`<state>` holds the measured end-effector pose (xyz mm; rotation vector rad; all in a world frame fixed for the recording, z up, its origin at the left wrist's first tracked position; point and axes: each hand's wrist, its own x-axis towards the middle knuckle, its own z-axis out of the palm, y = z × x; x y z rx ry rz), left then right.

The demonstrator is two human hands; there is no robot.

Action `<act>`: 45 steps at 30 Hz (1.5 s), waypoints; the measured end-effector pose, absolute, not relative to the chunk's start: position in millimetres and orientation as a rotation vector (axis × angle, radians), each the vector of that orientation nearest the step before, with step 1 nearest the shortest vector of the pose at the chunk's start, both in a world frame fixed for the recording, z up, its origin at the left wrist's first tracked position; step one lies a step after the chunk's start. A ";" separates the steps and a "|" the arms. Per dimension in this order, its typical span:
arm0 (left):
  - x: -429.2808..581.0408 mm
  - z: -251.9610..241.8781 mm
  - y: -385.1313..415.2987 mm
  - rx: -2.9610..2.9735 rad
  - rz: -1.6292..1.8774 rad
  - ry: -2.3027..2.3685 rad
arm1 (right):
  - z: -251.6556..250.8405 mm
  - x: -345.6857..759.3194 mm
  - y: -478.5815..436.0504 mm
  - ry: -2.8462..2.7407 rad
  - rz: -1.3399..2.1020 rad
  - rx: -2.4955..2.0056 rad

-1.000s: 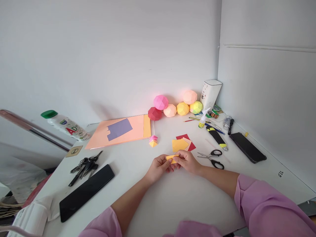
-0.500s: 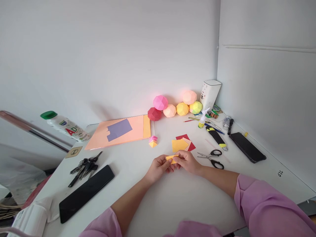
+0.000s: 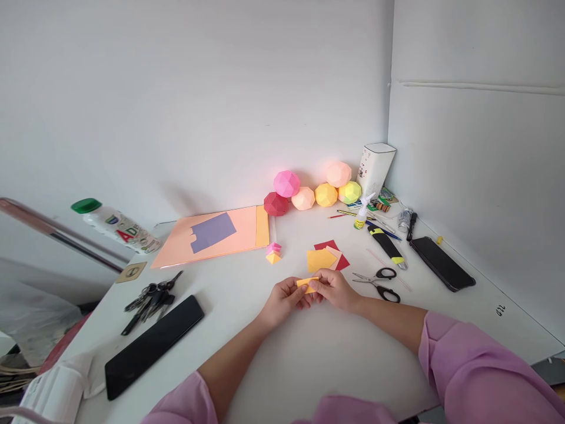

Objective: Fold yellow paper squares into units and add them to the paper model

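Observation:
Between my two hands is a small folded piece of orange-yellow paper (image 3: 308, 284), held above the white table. My left hand (image 3: 285, 299) pinches its left end with the thumb on top. At the right end, my right hand (image 3: 336, 288) grips it with thumb and fingers; some fingertips underneath are hidden. Just beyond lie cut paper pieces: a yellow one (image 3: 320, 261), a peach one (image 3: 335, 255) and a dark red one (image 3: 343, 263), overlapping. A little stack of folded pink and yellow paper units (image 3: 273, 254) stands to the left of them.
Scissors (image 3: 379, 284) and a utility knife (image 3: 387, 247) lie right of my hands, near a glue bottle (image 3: 361, 219). Faceted paper balls (image 3: 286, 184) line the wall. To the left are peach sheets (image 3: 176, 241), keys (image 3: 152, 300), a black phone (image 3: 154, 347) and a white bottle (image 3: 117, 227).

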<state>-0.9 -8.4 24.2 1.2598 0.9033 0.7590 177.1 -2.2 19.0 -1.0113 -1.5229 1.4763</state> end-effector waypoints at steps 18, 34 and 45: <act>-0.8 22.7 -8.2 1.260 0.753 0.915 | 19.2 177.4 -3.0 -1.513 1.480 -1.013; -2.3 27.4 -8.1 1.294 0.663 0.992 | 13.2 178.7 -1.5 -1.487 1.498 -0.998; -3.3 19.3 -9.5 1.455 0.731 0.992 | 14.5 178.7 -1.1 -1.501 1.489 -0.975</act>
